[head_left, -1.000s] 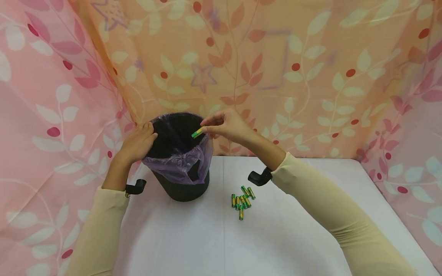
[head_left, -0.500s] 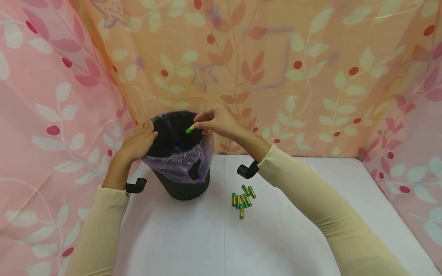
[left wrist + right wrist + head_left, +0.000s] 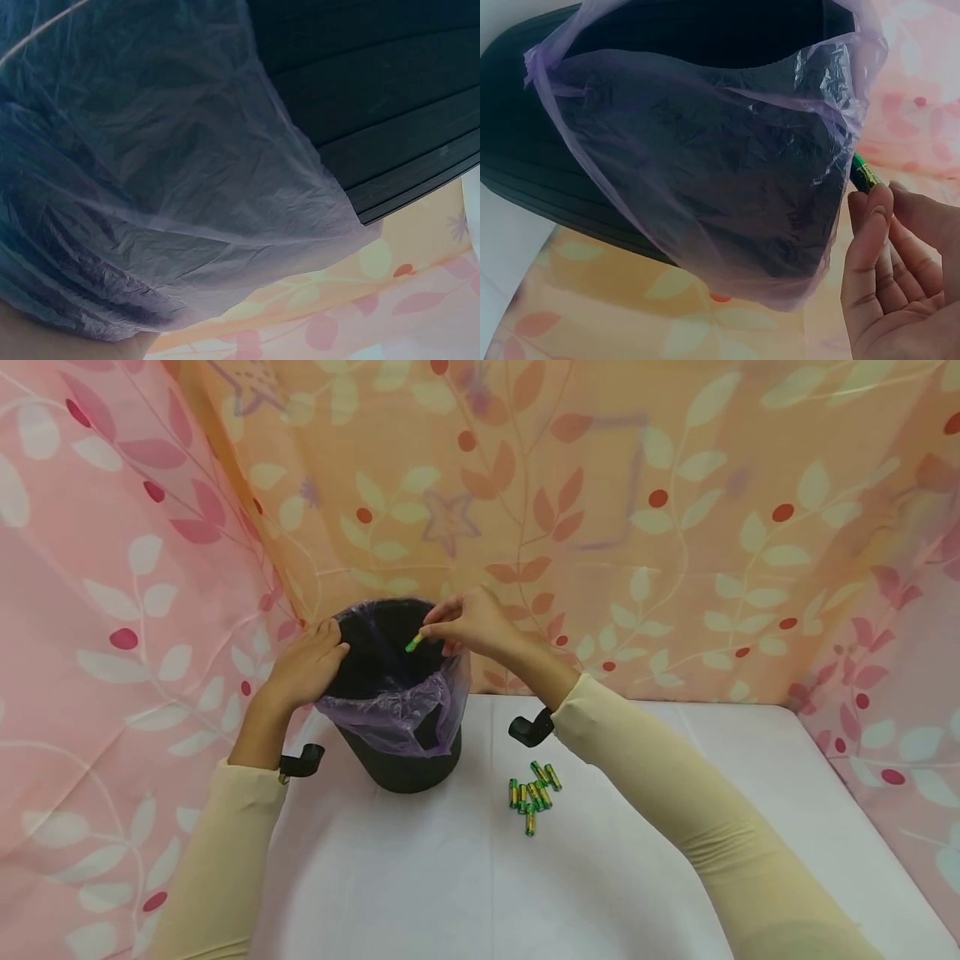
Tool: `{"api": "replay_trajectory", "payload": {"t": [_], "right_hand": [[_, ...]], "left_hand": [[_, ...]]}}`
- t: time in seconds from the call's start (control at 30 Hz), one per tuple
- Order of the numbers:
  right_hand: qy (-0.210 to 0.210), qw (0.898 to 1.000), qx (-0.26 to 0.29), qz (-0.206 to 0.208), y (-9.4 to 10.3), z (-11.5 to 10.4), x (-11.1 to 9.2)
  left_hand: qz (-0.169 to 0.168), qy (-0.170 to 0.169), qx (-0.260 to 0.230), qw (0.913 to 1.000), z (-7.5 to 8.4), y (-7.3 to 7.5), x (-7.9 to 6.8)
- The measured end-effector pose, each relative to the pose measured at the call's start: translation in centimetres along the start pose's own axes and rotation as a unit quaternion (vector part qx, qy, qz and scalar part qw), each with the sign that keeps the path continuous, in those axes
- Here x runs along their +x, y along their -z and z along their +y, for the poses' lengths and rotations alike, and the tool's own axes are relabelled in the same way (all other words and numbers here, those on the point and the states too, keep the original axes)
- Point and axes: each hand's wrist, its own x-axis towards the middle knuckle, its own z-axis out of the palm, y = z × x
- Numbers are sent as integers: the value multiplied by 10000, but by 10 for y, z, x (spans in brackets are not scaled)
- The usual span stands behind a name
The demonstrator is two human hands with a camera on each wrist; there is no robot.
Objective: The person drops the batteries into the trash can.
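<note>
In the head view my left hand (image 3: 307, 667) holds the left rim of a black trash bin (image 3: 405, 774), which is lined with a purple plastic bag (image 3: 390, 718). Only a bit of that hand shows at the bottom of the left wrist view, beside the bag. My right hand (image 3: 476, 622) pinches a green and yellow battery (image 3: 414, 642) between thumb and fingers, over the right part of the bin's mouth. From the right wrist, the battery (image 3: 865, 174) is partly hidden behind the bag's edge. Several matching batteries (image 3: 534, 795) lie loosely grouped on the table, right of the bin.
The bin stands near the back of a table with a white cover (image 3: 420, 877). Floral curtains hang close behind it (image 3: 600, 568) and along both sides. A black wrist mount (image 3: 530, 727) sticks out from the right sleeve.
My right hand has moved left, carrying the battery further over the bin's mouth, and the battery now points more steeply down. My left hand stays at the rim.
</note>
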Motion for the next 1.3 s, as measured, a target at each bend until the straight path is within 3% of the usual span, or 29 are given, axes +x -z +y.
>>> {"api": "replay_trajectory", "payload": {"t": [0.2, 0.4, 0.7, 0.93, 1.13, 1.3], "right_hand": [[-282, 9996, 29, 27, -6, -1, 4], [-187, 9998, -41, -5, -9, -2, 4], [-125, 9995, 271, -30, -8, -2, 1], [-96, 9991, 412, -89, 3, -3, -13], [-216, 9992, 289, -195, 15, -17, -34], [36, 9998, 37, -196, 19, -12, -48]], "left_hand": [[2, -19, -19, 10000, 0, 1, -2], [1, -66, 38, 10000, 0, 1, -3], [-19, 3, -35, 10000, -1, 2, -4], [-69, 25, -63, 10000, 0, 2, -3], [-67, 12, -81, 9999, 0, 4, -2], [-87, 28, -87, 9999, 1, 4, -1]]}}
